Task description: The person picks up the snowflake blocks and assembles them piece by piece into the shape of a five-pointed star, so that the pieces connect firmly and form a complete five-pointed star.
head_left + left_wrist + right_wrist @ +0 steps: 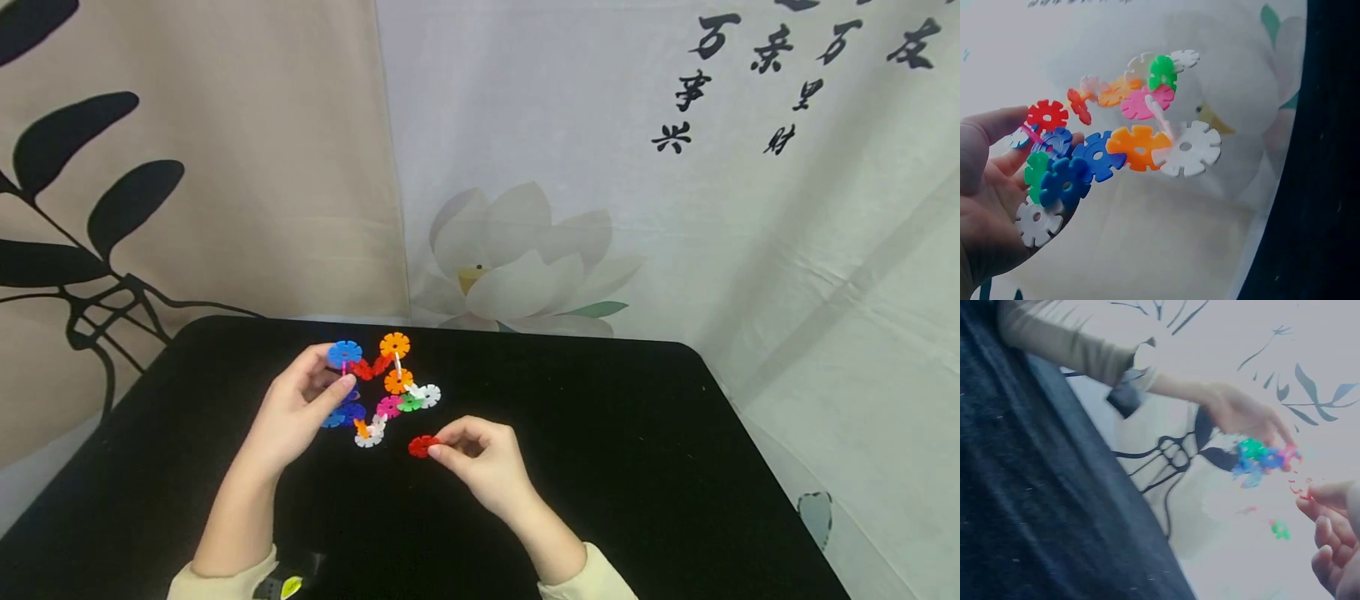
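My left hand (292, 412) grips one side of a chain of interlocking notched plastic discs (398, 382), joined in an irregular loop and raised in front of me. Blue, orange, red, white, pink and green discs make it up. In the left wrist view, a white disc (1186, 149) juts out farthest from the palm, and a blue disc (1066, 182) lies nearer the fingers. Between thumb and fingers, my right hand (483, 467) pinches a loose red disc (421, 447), just right of the chain and apart from it. That disc looks pale and blurred in the right wrist view.
Below both hands spreads a black-covered table (637, 483). A pale curtain (525, 108) with a printed lotus, leaves and characters hangs behind its far edge. Dark gear with a yellow-green mark (291, 587) sits at the left wrist.
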Demonstrator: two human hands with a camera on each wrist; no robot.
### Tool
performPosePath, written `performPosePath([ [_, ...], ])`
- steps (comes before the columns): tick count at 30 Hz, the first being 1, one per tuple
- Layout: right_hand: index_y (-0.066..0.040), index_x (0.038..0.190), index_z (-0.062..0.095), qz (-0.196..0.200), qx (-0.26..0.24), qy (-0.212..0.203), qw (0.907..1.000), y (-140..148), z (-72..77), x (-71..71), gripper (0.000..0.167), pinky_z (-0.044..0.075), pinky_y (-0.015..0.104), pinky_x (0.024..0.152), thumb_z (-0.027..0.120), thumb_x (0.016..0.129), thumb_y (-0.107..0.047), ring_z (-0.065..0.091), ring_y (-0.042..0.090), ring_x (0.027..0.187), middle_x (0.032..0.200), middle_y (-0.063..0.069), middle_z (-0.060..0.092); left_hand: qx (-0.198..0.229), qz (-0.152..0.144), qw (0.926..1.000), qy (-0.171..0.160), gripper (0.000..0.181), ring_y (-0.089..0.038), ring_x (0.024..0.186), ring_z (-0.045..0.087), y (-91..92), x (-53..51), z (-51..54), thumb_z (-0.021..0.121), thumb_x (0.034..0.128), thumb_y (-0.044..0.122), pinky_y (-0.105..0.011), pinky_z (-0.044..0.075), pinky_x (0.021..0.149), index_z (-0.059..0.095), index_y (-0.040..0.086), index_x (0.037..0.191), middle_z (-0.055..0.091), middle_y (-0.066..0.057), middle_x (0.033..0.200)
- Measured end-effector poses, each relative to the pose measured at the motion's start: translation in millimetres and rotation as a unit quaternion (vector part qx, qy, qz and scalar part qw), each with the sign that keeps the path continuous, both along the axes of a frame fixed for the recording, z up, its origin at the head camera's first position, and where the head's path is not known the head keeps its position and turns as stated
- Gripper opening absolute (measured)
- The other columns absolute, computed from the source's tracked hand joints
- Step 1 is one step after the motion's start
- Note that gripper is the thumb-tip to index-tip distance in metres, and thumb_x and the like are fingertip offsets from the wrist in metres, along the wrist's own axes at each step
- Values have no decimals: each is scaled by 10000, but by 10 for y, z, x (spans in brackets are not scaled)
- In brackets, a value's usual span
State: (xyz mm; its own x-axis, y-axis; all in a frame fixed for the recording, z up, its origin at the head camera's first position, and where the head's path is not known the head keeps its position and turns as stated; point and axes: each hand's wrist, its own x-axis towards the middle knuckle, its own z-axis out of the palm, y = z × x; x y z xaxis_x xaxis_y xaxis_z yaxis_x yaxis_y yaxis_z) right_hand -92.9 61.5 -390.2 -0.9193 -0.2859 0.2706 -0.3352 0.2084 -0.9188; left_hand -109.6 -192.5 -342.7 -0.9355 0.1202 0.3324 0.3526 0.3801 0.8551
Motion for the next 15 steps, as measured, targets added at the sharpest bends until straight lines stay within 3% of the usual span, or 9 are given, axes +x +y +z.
performPosePath([
  [7,-106,870,703,-582,-429,618,9955,184,146,49,77,506,271,607,755,820,-80,606,154,676,822,-8,688,139,-479,9978,-448,333,-262,861,641,323,44,-32,590,962,163,-310,551,685,541,21,1259,618,-132,985],
  [11,-82,883,701,-767,-616,1097,9891,265,202,72,92,508,276,583,749,818,-39,600,166,658,831,69,692,206,-614,9957,-661,366,-228,905,648,497,66,-76,653,925,212,-317,546,735,568,55,1245,635,-80,1001],
  [15,-30,879,691,-925,-669,1302,9849,323,279,98,120,508,268,555,739,795,41,587,159,633,814,134,681,189,-686,9956,-607,330,-192,849,630,634,71,-133,705,884,238,-320,541,713,626,96,1172,638,-24,948],
])
